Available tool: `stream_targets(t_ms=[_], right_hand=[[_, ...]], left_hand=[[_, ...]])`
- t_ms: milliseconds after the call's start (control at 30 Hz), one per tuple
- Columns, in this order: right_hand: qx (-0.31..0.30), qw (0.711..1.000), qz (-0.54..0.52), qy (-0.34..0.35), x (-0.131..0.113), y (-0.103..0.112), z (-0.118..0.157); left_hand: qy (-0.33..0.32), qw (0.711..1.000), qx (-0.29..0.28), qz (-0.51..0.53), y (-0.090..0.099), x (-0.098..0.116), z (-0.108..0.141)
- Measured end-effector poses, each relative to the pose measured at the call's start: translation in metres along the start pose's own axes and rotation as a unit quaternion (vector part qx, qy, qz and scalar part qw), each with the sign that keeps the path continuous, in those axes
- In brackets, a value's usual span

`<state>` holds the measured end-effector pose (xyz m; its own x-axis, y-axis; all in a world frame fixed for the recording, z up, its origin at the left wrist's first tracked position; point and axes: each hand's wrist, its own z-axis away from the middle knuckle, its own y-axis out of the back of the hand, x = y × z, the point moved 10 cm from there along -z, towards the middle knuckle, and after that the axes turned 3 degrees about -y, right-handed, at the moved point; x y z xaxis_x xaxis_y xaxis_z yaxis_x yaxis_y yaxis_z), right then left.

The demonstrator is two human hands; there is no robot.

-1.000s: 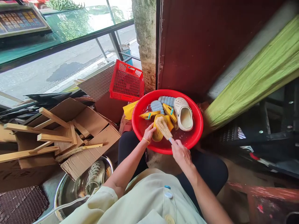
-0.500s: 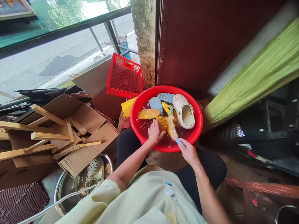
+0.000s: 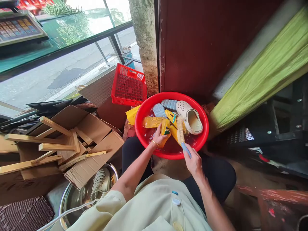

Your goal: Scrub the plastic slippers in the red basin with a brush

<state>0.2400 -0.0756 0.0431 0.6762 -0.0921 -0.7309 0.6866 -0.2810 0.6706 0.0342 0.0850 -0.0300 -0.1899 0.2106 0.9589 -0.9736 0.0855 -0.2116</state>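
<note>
I have the yellow slipper [image 3: 165, 127] over the near-left part of the red basin [image 3: 204, 131], tilted, a green label on its top; my left hand [image 3: 158, 137] pinches it, thumb and fingers closed about its side; my right hand [image 3: 193, 159] is wrapped round the blue handle of the brush [image 3: 181, 130], fingers curled tight; the tan bristles point away from me, just right of the slipper and near the white clog [image 3: 190, 118]; whether they touch anything I cannot tell.

Round these, inside the basin, I see dark water [image 3: 192, 139]; a yellow sole [image 3: 152, 122] lies at the left, sole up, just beside the held slipper; a labelled strap [image 3: 171, 117], yellow too, sits near the middle; two grey-blue soles [image 3: 159, 110] lie along the far side, next to the clog, which rests against the right wall.

The basin stands just before the wearer's dark knees [image 3: 216, 173]; beyond its far left edge is a red crate [image 3: 130, 86]; further left a wooden stool [image 3: 56, 146] lies tipped over on cardboard [image 3: 93, 161]; below that a steel bowl [image 3: 80, 197] holds a pale shoe [image 3: 101, 181]; to the right hangs a green curtain [image 3: 260, 77], beside a dark red door [image 3: 192, 48].
</note>
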Motion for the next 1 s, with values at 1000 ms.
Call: stream_targets(t_ms=[1000], right_hand=[[-0.257,0.932,0.223,0.126,-0.074,-0.017,0.014]], left_hand=[[0.184,0.947,0.061,0.255,0.014,-0.024,0.002]])
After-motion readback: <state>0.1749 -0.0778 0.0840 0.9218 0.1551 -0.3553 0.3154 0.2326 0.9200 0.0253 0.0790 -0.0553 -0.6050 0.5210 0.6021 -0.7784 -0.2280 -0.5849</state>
